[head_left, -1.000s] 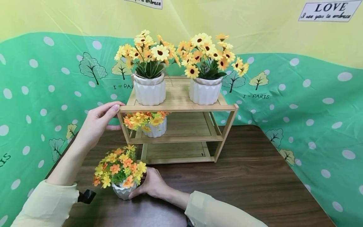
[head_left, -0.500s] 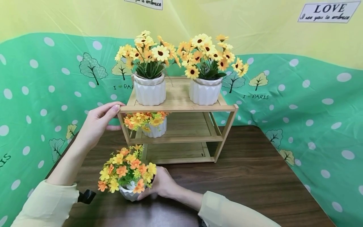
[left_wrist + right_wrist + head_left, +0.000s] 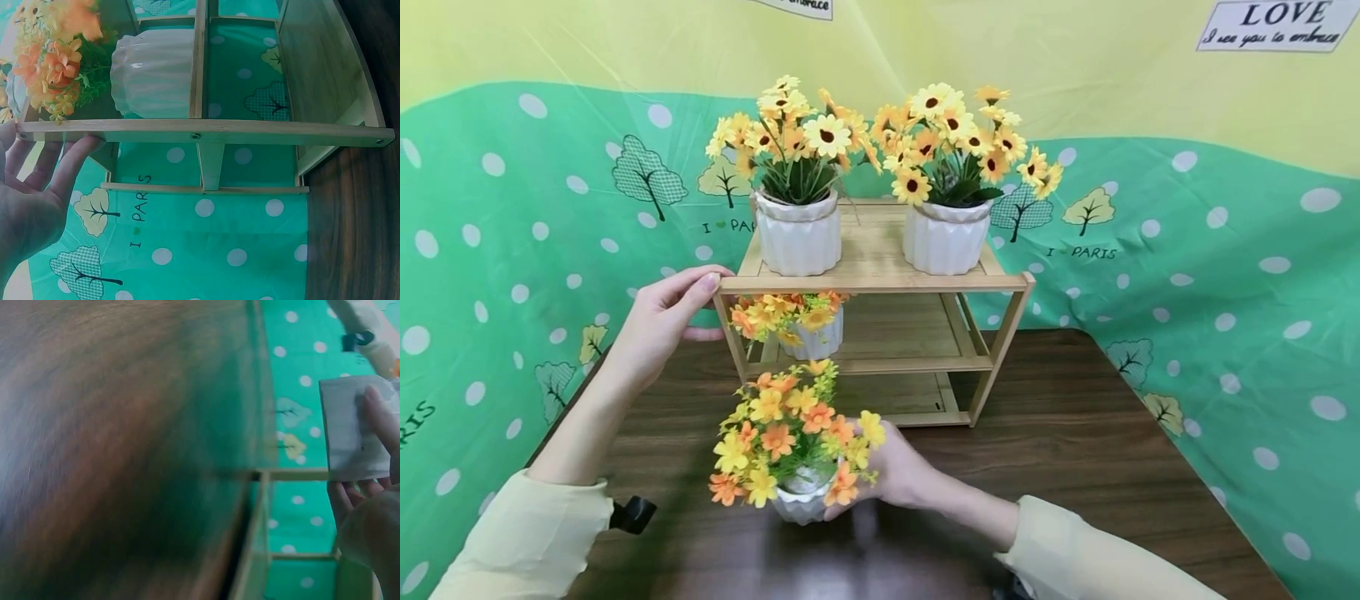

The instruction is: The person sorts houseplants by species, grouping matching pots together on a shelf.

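Observation:
My right hand (image 3: 895,467) grips a white fluted flowerpot (image 3: 801,504) of orange and yellow artificial flowers (image 3: 790,433), raised in front of a three-tier wooden shelf (image 3: 868,284). In the right wrist view, thumb and fingers of the right hand (image 3: 369,525) lie on opposite sides of the pot (image 3: 353,431), its base apart from the table. At the shelf's upper left front corner, my left hand (image 3: 658,321) holds the frame. The left wrist view has the left hand (image 3: 37,206) with its fingers at the end of the side rail (image 3: 250,132).
Two white pots of yellow daisies, one left (image 3: 799,237) and one right (image 3: 946,242), stand on the top tier. Another orange-flowered pot (image 3: 820,337) sits at the middle tier's left. The bottom tier is partly hidden. A dark wooden table (image 3: 1075,467) lies beneath, before a green backdrop (image 3: 1195,250).
The right hand has carried the orange-and-yellow flowerpot rightward, from left of the shelf to in front of its lower tiers. The left hand keeps its hold on the shelf corner.

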`<action>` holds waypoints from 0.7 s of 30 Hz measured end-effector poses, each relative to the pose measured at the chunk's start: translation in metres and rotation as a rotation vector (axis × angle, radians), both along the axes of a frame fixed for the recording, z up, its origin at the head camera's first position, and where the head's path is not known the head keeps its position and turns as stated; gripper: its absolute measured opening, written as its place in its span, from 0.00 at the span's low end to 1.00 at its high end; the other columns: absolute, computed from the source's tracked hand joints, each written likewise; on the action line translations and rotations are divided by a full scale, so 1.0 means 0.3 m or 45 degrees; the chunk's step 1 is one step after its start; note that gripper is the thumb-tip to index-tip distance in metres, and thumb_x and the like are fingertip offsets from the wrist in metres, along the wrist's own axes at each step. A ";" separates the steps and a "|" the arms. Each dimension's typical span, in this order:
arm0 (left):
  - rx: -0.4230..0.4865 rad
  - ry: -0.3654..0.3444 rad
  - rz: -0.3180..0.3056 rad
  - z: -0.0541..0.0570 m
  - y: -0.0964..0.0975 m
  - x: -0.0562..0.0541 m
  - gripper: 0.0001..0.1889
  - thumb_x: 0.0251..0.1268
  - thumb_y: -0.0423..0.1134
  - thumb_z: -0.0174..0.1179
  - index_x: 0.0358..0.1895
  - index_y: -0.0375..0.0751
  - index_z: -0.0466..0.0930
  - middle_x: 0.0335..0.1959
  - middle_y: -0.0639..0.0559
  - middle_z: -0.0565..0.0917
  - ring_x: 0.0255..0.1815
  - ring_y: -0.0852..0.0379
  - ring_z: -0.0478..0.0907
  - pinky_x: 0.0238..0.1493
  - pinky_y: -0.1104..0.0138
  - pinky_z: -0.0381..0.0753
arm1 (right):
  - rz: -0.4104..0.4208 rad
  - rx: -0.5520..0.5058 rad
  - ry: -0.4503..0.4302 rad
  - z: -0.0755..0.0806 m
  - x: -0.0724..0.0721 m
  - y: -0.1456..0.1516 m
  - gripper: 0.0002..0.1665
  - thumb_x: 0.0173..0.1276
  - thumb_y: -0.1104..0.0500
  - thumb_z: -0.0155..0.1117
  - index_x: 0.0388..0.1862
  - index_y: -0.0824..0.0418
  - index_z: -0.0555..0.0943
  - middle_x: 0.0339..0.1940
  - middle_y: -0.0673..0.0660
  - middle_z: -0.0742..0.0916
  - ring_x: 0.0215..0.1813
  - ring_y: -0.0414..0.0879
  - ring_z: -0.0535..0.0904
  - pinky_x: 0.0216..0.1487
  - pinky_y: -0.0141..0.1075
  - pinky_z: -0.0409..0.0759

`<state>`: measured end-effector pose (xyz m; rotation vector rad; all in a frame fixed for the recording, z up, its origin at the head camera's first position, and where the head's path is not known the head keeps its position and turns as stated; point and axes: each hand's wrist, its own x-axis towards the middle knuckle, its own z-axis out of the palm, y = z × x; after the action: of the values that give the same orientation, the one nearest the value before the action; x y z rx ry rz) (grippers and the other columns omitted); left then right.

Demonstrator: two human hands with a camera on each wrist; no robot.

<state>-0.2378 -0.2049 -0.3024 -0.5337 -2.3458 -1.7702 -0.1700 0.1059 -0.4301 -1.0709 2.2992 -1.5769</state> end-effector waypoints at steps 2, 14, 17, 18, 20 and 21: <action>-0.003 -0.004 0.001 0.002 0.000 -0.001 0.19 0.82 0.51 0.52 0.64 0.48 0.80 0.56 0.60 0.80 0.56 0.59 0.76 0.41 0.64 0.94 | 0.005 -0.057 -0.067 0.028 0.008 0.041 0.47 0.43 0.67 0.88 0.65 0.65 0.78 0.60 0.62 0.88 0.58 0.39 0.86 0.66 0.33 0.84; -0.008 -0.022 -0.005 -0.006 0.001 -0.007 0.22 0.81 0.51 0.52 0.66 0.41 0.78 0.55 0.59 0.81 0.55 0.59 0.77 0.41 0.62 0.94 | -0.171 -0.029 -0.011 0.198 -0.002 0.262 0.42 0.48 0.62 0.88 0.64 0.57 0.80 0.55 0.54 0.90 0.58 0.38 0.85 0.65 0.29 0.82; -0.012 -0.024 0.007 -0.003 0.000 -0.006 0.23 0.81 0.51 0.52 0.66 0.41 0.78 0.55 0.59 0.81 0.55 0.60 0.78 0.41 0.63 0.94 | -0.197 -0.054 0.042 0.235 -0.017 0.297 0.45 0.45 0.63 0.89 0.64 0.54 0.80 0.56 0.52 0.90 0.60 0.40 0.84 0.66 0.30 0.82; -0.012 -0.023 0.012 -0.002 -0.001 -0.007 0.23 0.81 0.51 0.52 0.67 0.40 0.77 0.56 0.59 0.81 0.55 0.60 0.78 0.41 0.63 0.94 | -0.221 -0.054 0.078 0.247 -0.022 0.306 0.46 0.44 0.63 0.89 0.65 0.54 0.79 0.57 0.51 0.89 0.61 0.40 0.84 0.67 0.29 0.82; -0.009 -0.025 0.025 0.001 -0.001 -0.007 0.22 0.81 0.51 0.52 0.66 0.42 0.78 0.56 0.60 0.81 0.55 0.60 0.79 0.41 0.64 0.94 | -0.261 -0.076 0.101 0.267 -0.033 0.323 0.49 0.42 0.64 0.90 0.66 0.53 0.79 0.59 0.51 0.88 0.63 0.42 0.83 0.68 0.31 0.81; -0.005 -0.024 0.021 0.002 -0.001 -0.007 0.22 0.81 0.51 0.52 0.66 0.42 0.79 0.56 0.60 0.81 0.55 0.60 0.79 0.41 0.64 0.94 | -0.288 -0.080 0.105 0.276 -0.038 0.329 0.50 0.41 0.64 0.90 0.66 0.53 0.79 0.60 0.50 0.88 0.64 0.42 0.82 0.68 0.31 0.81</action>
<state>-0.2400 -0.2050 -0.3017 -0.4983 -2.3597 -1.7721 -0.1815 0.2047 -0.3473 -0.9337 2.5180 -1.7255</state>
